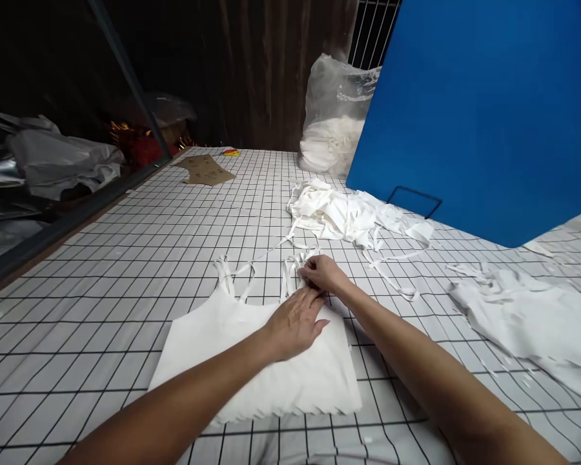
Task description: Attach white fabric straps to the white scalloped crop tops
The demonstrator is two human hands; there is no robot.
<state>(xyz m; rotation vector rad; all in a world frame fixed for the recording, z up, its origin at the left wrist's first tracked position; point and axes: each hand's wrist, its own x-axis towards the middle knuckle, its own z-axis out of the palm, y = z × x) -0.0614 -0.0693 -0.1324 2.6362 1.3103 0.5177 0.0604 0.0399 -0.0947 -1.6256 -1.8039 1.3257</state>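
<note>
A stack of white camisole tops [252,349] lies flat in front of me, its thin straps pointing away and its lower edges slightly fanned. My left hand [296,323] rests flat on the upper right part of the stack, thumb apart from the fingers. Just beyond it, my right hand [323,274] is closed in a pinch at the right-hand straps [290,274]; its fingertips are partly hidden. The left-hand straps [225,274] lie untouched on the table. Farther off is a loose heap of white camisoles [339,210] with trailing straps.
Grid-patterned cloth [101,310] covers the table. More white garments [537,310] lie at right. A large blue board [474,116] stands at the back right, beside a clear plastic bag of white fabric [332,123]. A brown cardboard pattern [206,170] lies at the far left.
</note>
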